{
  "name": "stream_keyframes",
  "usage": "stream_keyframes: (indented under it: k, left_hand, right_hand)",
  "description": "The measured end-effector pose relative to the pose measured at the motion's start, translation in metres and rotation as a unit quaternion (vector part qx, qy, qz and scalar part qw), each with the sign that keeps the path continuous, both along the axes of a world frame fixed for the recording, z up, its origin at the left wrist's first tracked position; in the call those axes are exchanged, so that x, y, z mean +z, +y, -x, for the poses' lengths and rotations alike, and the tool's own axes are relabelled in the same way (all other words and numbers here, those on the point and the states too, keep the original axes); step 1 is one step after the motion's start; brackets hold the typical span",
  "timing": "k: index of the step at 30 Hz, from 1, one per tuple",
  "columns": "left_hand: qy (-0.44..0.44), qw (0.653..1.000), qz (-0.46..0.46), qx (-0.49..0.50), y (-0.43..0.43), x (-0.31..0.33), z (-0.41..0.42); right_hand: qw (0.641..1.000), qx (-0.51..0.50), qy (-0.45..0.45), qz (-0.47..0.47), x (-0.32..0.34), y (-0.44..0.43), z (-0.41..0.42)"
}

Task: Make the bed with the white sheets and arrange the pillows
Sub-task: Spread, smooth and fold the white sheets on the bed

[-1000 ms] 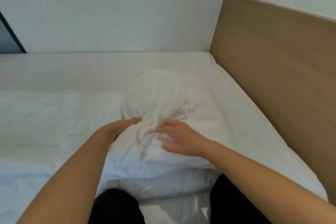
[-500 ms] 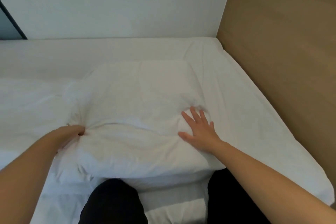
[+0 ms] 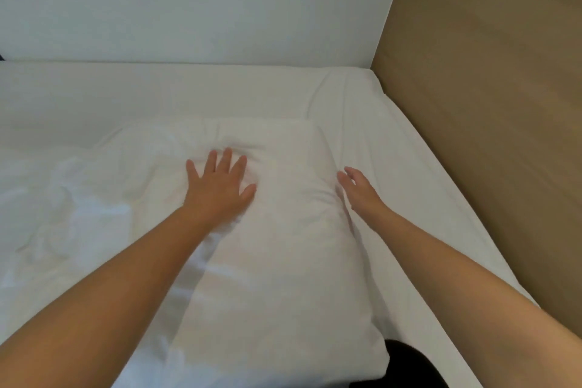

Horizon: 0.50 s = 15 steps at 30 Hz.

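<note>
A white pillow (image 3: 277, 230) lies on the sheet (image 3: 393, 142) near the bed's corner, beside the wooden headboard (image 3: 488, 104). The left hand (image 3: 219, 187) presses flat on it, fingers straight and spread. The right hand (image 3: 359, 190) rests edge-on against the pillow's right side, fingers loosely extended, holding nothing.

One head view only: looks forward and down across bed (image 3: 189, 91) toward wall (image 3: 204, 3), headboard (image 3: 488, 104) at right. Close above the bed, wearer apparently kneeling.
</note>
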<state>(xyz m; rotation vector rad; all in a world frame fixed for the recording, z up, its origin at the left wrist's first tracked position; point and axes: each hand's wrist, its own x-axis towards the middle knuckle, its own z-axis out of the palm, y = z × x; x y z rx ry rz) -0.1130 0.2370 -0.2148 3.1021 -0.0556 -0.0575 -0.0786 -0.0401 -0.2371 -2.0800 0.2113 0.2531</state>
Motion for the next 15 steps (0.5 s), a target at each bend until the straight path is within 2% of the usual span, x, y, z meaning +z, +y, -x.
stream_keyframes:
  k: [5,10,12,15]
  left_hand:
    - [-0.023,0.999,-0.018,0.031,-0.006,-0.023,-0.050]
    - [-0.034,0.996,-0.033,0.072,0.002,-0.058,-0.061]
    - [-0.040,0.996,-0.026,0.075,0.004,-0.068,-0.060]
    - [-0.052,0.995,-0.007,0.080,0.009,-0.068,-0.065]
  right_hand:
    - [0.994,0.089,0.017,-0.059,0.024,0.011,-0.094]
    - [0.983,0.174,0.035,-0.054,0.016,0.037,-0.192]
    - [0.960,0.253,0.116,-0.020,-0.001,0.043,-0.227]
    - [0.908,0.330,0.258,0.003,-0.026,0.039,-0.248]
